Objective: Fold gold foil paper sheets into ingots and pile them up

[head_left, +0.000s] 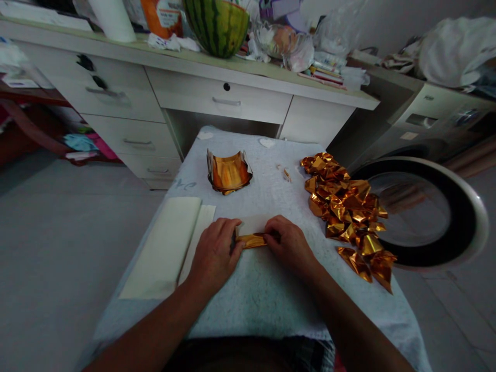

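Observation:
Between my two hands lies a narrow strip of folded gold foil paper (252,240), low on the cloth-covered table. My left hand (219,248) pinches its left end between thumb and fingers. At the right end, the curled fingers of my right hand (289,242) grip it. Beyond my hands stands a curved stack of gold foil sheets (229,173). To the right spreads a pile of folded gold foil pieces (344,199). Left of my left hand lie cream paper sheets (166,243), folded and partly overlapping.
Small scraps (287,174) lie on the tablecloth (267,289). Behind the table is a white desk (220,101) with drawers, bearing a cut watermelon (217,26) and plastic bags. A washing machine (434,113) with its round door (475,222) swung open stands close to the table's right side.

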A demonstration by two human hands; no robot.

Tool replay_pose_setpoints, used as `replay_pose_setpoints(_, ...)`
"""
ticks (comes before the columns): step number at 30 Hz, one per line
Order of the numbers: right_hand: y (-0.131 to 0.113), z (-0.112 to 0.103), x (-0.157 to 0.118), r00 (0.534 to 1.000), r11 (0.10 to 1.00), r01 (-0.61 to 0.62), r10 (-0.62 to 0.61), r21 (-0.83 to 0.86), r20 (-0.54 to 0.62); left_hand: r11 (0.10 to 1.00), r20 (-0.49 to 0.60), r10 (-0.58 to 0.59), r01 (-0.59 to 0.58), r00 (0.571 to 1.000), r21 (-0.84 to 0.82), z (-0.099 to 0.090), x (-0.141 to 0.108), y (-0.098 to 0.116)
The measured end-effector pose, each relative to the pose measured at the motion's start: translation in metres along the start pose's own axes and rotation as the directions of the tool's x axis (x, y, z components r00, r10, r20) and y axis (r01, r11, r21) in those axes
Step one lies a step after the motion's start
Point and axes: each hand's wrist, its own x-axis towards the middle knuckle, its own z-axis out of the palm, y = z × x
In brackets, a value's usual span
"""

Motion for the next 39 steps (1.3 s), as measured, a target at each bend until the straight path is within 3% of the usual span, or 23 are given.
replay_pose_setpoints(7, 0.0008, 0.0017, -0.0003, 1.000, 1.000, -0.021, 0.021, 0.009, -0.016, 0.992, 0.004, -0.065, 0.064, 0.998, 0.113, 0.0018, 0.0010, -0.0010)
replay_pose_setpoints(19, 0.0031, 0.0049, 0.0004, 0.999, 1.000, 0.005, -0.004, 0.015, -0.035, 0.980, 0.058, -0.127, 0.134, 0.990, -0.145, 0.0000, 0.0055, 0.0002)
replay_pose_setpoints(25, 0.0047, 0.0058, -0.0002, 0.999, 1.000, 0.017, -0.017, -0.014, -0.030, 0.972, 0.053, -0.134, 0.141, 0.990, -0.187, -0.0008, 0.0065, 0.0025)
replay_pose_setpoints(39, 0.0043, 0.0061, 0.0014, 1.000, 1.000, 0.017, -0.017, -0.015, -0.019, 0.989, 0.047, -0.126, 0.129, 0.991, -0.070, 0.0011, 0.0047, 0.0019)
